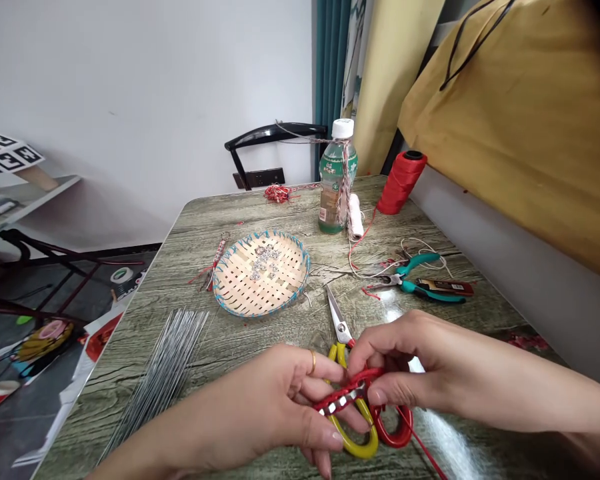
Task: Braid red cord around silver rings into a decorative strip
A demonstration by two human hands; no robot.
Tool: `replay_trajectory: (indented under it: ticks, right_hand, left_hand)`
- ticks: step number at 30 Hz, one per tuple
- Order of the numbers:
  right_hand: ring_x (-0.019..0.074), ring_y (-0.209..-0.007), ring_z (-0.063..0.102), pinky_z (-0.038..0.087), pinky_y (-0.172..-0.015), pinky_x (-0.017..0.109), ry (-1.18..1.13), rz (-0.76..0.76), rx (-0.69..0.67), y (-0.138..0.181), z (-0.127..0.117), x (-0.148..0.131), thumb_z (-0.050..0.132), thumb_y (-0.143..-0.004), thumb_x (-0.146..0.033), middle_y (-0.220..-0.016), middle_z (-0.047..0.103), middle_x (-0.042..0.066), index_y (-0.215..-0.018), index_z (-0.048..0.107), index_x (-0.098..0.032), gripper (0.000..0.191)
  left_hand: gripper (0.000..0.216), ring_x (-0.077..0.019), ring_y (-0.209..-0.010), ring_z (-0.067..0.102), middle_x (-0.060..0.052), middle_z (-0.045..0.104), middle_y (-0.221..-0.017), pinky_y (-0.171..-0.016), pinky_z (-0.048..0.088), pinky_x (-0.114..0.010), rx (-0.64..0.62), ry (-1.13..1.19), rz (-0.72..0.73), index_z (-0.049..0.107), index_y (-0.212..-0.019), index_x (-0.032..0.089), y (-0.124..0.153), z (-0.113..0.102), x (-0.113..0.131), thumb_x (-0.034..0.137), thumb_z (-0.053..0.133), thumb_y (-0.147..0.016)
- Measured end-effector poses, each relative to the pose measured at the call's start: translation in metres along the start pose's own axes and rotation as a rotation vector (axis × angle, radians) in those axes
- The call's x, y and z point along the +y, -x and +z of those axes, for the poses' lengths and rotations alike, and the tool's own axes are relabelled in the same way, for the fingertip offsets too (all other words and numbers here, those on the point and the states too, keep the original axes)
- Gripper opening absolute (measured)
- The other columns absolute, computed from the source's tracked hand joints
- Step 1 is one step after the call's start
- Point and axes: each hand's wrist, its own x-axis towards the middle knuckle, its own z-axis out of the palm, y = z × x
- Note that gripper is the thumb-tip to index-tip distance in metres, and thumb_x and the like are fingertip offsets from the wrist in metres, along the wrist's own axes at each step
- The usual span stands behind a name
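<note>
A red braided cord bracelet with silver beads (341, 402) stretches between my two hands above the table. My left hand (300, 400) is closed on its left end, between thumb and fingers. Pinched near the other end is my right hand (395, 363), thumb and fingertips on the red cord. A red strand (427, 452) trails down from there toward the lower right. Right behind and below my hands lie scissors (336, 313) with one yellow and one red handle, blades pointing away. The fingers partly cover their handles.
A woven tray (237, 293) holds small shiny beads. Metal wires (165, 367) lie at left. Green-handled pliers (410, 268), a bottle (333, 190), a white thread spool (355, 217) and a red thread spool (403, 183) stand or lie farther back. Tangled red-white thread (277, 193) rests near the far edge.
</note>
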Motion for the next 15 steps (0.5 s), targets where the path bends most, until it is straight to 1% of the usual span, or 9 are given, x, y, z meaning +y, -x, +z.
replay_trajectory:
  ticks: [4,8,10,12,15]
  right_hand:
    - [0.0125,-0.065,0.059,0.042,-0.054,0.02,-0.026,-0.022,0.028,0.007,0.005,-0.003,0.053,-0.082,-0.037,-0.075,0.066,0.0,-0.095,0.062,-0.022,0.022]
    - [0.013,-0.066,0.06,0.045,-0.056,0.02,-0.043,-0.021,0.087,0.013,0.01,0.001,0.052,-0.083,-0.035,-0.075,0.065,0.0,-0.106,0.058,-0.024,0.026]
    - [0.0136,-0.068,0.061,0.046,-0.057,0.02,-0.018,-0.023,0.12,0.016,0.011,0.003,0.052,-0.083,-0.033,-0.078,0.066,0.001,-0.109,0.058,-0.026,0.027]
    - [0.0136,-0.067,0.061,0.045,-0.054,0.019,0.007,-0.027,0.124,0.019,0.012,0.002,0.055,-0.082,-0.031,-0.081,0.067,0.001,-0.107,0.061,-0.028,0.027]
    - [0.0134,-0.061,0.06,0.043,-0.049,0.018,-0.019,-0.025,0.102,0.022,0.014,-0.002,0.06,-0.077,-0.024,-0.078,0.069,0.0,-0.1,0.067,-0.029,0.024]
  left_hand:
    - [0.038,-0.008,-0.073,0.063,-0.002,0.067,-0.098,-0.071,0.046,-0.022,-0.054,0.033,0.052,0.064,-0.105,0.023,0.009,-0.003,-0.004,0.004,0.054,-0.074]
    - [0.049,-0.0119,-0.078,0.066,-0.004,0.066,-0.107,-0.073,0.046,-0.024,-0.032,0.078,0.04,0.057,-0.113,0.027,0.016,-0.004,-0.012,0.005,0.06,-0.07]
    - [0.048,-0.0129,-0.079,0.067,-0.005,0.065,-0.109,-0.073,0.046,-0.024,-0.019,0.096,0.03,0.057,-0.113,0.028,0.019,-0.004,-0.016,0.006,0.06,-0.07]
    - [0.043,-0.012,-0.079,0.067,-0.003,0.066,-0.108,-0.073,0.046,-0.022,-0.006,0.102,0.014,0.06,-0.109,0.029,0.022,-0.002,-0.019,0.006,0.057,-0.072]
    - [0.038,-0.0119,-0.08,0.066,-0.001,0.07,-0.098,-0.073,0.046,-0.022,0.024,0.068,-0.046,0.062,-0.106,0.029,0.026,0.003,-0.021,0.009,0.056,-0.074]
